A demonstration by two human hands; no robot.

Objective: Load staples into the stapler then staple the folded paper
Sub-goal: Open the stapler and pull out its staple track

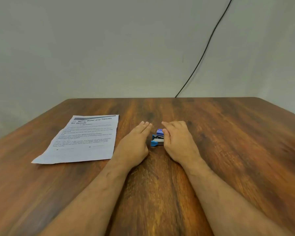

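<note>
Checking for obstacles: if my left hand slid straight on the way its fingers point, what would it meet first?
Nothing, apparently: the left hand points across bare table toward the far edge, passing left of the stapler.

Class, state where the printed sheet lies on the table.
The printed sheet lies flat on the wooden table, left of the left hand, apart from it.

A printed sheet of paper [85,138] lies flat on the left part of the wooden table [228,142]. To its right, near the table's middle, sits a small stapler [156,142], with a small box [160,132] just behind it. The left hand [136,142] rests on the table between the paper and the stapler. The right hand [177,142] lies at the stapler's right side, against it. Behind the table's far edge stands a wall [109,48], with a cable [209,43] running down it to the table's far edge.
</note>
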